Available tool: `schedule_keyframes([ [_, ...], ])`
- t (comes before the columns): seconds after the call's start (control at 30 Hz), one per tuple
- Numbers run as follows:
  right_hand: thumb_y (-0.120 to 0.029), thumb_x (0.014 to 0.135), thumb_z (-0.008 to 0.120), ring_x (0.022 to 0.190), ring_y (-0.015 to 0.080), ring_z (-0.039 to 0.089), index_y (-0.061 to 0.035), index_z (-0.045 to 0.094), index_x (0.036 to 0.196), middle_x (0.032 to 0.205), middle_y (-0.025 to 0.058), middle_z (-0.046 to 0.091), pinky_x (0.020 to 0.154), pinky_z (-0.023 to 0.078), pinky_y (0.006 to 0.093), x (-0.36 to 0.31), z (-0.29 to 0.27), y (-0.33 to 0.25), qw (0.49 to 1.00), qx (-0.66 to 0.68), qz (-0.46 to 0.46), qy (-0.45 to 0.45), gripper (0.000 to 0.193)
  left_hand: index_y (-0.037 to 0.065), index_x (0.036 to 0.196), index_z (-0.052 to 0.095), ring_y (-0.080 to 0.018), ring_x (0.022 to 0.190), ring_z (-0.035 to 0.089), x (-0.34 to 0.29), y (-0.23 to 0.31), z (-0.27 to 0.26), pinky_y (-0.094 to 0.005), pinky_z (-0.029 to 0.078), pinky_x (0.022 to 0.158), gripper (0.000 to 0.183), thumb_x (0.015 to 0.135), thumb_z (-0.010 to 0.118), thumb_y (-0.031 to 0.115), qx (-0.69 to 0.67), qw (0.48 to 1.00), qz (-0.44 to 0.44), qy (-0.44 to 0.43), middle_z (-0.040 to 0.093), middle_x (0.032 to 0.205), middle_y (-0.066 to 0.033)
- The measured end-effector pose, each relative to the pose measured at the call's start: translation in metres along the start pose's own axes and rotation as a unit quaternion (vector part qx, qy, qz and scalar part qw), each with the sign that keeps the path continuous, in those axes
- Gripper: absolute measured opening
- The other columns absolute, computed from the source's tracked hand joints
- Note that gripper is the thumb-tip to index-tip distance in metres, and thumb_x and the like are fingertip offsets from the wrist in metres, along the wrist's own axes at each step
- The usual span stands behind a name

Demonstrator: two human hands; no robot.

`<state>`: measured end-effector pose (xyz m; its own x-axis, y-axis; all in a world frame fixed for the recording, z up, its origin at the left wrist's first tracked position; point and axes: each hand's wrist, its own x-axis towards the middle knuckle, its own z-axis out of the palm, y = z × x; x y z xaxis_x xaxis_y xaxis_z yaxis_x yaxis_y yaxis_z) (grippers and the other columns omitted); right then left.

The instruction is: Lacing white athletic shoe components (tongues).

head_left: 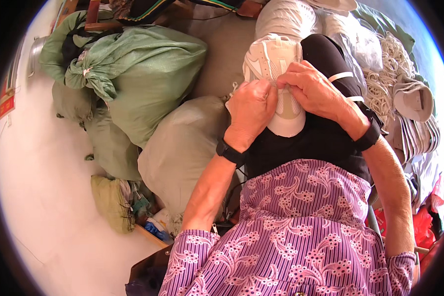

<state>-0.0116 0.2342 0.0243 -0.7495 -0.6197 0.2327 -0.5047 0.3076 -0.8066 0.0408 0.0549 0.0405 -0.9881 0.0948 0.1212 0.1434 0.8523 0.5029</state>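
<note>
On the lap: white sneaker [274, 74], light, soft-topped, stiff-soled; left hand [251, 111] and right hand [313, 91] are pinching its upper, fingers clamped together.

1. The hands, left [251, 111] and right [313, 91], cover the middle of the pale shoe [271, 59]; fingertips are hidden.
2. The green sacks [148, 74] hide their contents.
3. The picture's rim cuts off the stacked shoe parts [414, 128].

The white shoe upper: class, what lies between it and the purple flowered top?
In the head view, black-clad lap lies between the white shoe upper and the purple flowered top.
</note>
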Motion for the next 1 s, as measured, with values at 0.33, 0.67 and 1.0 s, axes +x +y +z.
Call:
schedule_keyframes([
  [0.33,-0.007,0.079,0.055,0.09,0.0305,0.057,-0.0046,0.065,0.087,0.084,0.0116,0.06,0.084,0.044,0.0384,0.005,-0.002,-0.003,0.999,0.013,0.01,-0.045,0.013,0.007,0.104,0.061,-0.0313,0.087,0.056,0.047,-0.009,-0.037,-0.0408,0.048,0.076,0.036,0.072,0.069,0.022,0.1,0.959,0.255,-0.066,0.058,0.101,-0.0101],
  [0.67,-0.008,0.079,0.053,0.084,0.0317,0.061,-0.0032,0.066,0.085,0.082,0.0127,0.063,0.08,0.048,0.0394,0.019,-0.01,-0.003,0.996,0.038,0.022,-0.075,0.015,0.007,0.087,0.064,-0.029,0.08,0.061,0.06,-0.017,-0.048,-0.0381,0.05,0.071,0.022,0.068,0.074,0.013,-0.011,0.942,0.189,-0.275,0.06,0.088,-0.0084],
  [1.0,-0.016,0.076,0.058,0.073,0.0328,0.064,-0.0091,0.07,0.083,0.074,0.0131,0.066,0.065,0.051,0.0409,0.047,-0.007,-0.018,0.988,-0.063,0.065,-0.126,0.016,0.009,0.079,0.066,-0.0205,0.074,0.06,0.022,-0.027,-0.029,-0.0326,0.049,0.063,0.017,0.065,0.076,0.006,-0.071,0.975,0.206,-0.038,0.058,0.088,-0.0015],
])
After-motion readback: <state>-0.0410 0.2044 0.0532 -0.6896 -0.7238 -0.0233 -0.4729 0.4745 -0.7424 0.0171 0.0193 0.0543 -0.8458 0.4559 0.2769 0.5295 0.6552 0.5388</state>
